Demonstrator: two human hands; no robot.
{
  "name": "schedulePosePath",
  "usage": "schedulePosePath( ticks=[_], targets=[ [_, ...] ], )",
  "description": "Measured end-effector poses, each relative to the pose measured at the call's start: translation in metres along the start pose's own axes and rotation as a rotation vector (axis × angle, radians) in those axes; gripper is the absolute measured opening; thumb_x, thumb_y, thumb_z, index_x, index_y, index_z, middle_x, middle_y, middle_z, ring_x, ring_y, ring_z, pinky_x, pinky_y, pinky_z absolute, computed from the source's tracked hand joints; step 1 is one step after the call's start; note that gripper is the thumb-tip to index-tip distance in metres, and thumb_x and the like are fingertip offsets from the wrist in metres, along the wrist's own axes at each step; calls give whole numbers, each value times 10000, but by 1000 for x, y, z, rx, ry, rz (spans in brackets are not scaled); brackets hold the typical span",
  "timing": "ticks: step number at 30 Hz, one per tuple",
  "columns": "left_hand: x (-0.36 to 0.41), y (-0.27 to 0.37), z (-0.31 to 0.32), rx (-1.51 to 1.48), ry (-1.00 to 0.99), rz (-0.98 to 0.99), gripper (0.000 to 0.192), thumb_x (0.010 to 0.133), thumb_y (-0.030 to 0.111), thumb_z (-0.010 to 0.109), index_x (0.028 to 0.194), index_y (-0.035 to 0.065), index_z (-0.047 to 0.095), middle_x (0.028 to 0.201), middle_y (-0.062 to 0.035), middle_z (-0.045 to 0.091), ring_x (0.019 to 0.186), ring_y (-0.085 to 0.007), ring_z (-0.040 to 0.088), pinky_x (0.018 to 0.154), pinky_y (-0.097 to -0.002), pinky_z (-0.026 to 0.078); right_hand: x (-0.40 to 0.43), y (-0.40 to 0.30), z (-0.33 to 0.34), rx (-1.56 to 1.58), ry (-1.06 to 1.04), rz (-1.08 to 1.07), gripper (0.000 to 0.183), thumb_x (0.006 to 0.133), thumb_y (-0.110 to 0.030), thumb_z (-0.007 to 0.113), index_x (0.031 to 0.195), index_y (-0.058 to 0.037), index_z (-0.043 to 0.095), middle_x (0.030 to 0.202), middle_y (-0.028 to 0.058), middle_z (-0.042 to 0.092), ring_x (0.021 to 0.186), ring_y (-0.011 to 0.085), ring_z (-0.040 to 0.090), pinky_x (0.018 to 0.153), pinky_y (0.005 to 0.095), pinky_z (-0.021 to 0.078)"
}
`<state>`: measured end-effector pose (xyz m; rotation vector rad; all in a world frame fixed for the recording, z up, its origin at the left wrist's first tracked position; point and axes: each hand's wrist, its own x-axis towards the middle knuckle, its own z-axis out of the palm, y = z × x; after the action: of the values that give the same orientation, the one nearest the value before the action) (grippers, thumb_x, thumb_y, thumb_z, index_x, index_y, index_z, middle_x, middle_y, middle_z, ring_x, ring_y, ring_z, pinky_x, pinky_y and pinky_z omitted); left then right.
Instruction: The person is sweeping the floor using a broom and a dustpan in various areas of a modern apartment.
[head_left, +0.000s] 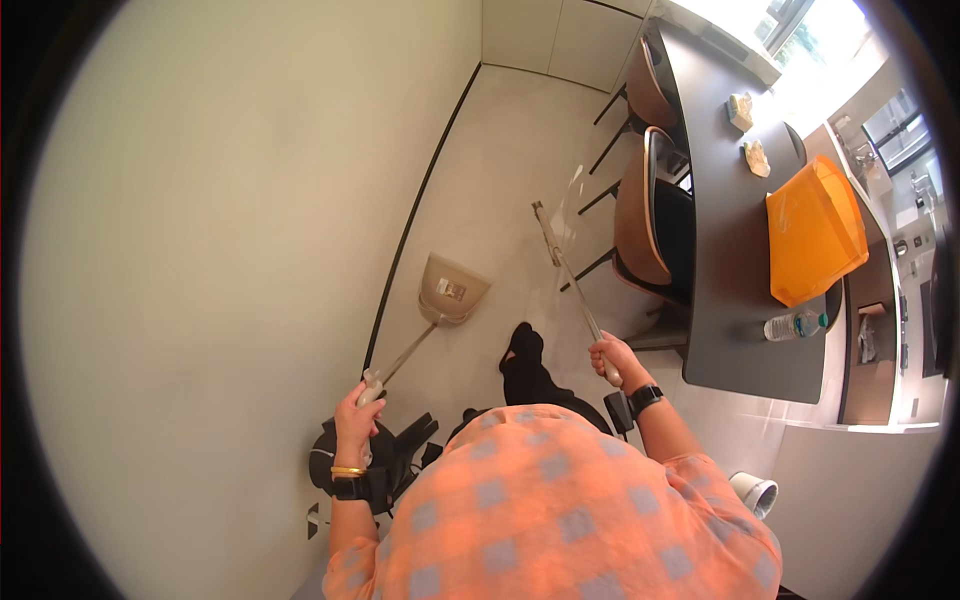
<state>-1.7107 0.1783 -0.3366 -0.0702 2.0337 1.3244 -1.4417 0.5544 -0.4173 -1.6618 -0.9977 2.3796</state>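
Observation:
My left hand (358, 414) is closed around the handle of a beige long-handled dustpan (453, 289). Its pan is down by the floor near the wall, and a label is stuck on it. In my right hand (619, 358) is the grip of a long-handled broom (576, 289). The broom's narrow head (547, 234) is low over the floor, to the right of the dustpan and beside the chair legs. Whether its edge touches the floor I cannot tell. My foot in a black shoe (526, 341) is between the two tools.
A wall (225, 225) rises at the left. On the right, chairs (643, 225) line a dark table (727, 315) bearing an orange bag (814, 236), a plastic bottle (791, 327) and tissue packs (757, 159). A black appliance (386, 450) is by my left arm; a white bin (752, 491) stands behind right.

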Motion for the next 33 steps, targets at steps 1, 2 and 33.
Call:
schedulePosePath(
  ticks=[1,2,33],
  targets=[
    [11,7,5,-6,1,-6,499,720,42,638,1207,27,525,567,-10,506,365,-50,387,331,-194,309,22,-15,6,-88,10,8,627,772,-12,517,1315,-25,204,591,32,433,438,125,422,372,262,362],
    [23,14,11,8,4,1,503,723,40,636,1212,17,517,571,-12,508,365,-49,386,331,-194,309,42,-27,11,-197,46,14,740,764,-12,526,1375,-21,110,593,38,445,441,136,436,378,276,370],
    [463,391,186,53,-156,30,447,723,13,613,1167,34,562,576,-13,507,384,-53,393,333,-191,321,258,-396,91,-68,159,70,354,793,-28,523,1117,-53,382,584,11,413,445,100,416,374,227,344]
  ],
)
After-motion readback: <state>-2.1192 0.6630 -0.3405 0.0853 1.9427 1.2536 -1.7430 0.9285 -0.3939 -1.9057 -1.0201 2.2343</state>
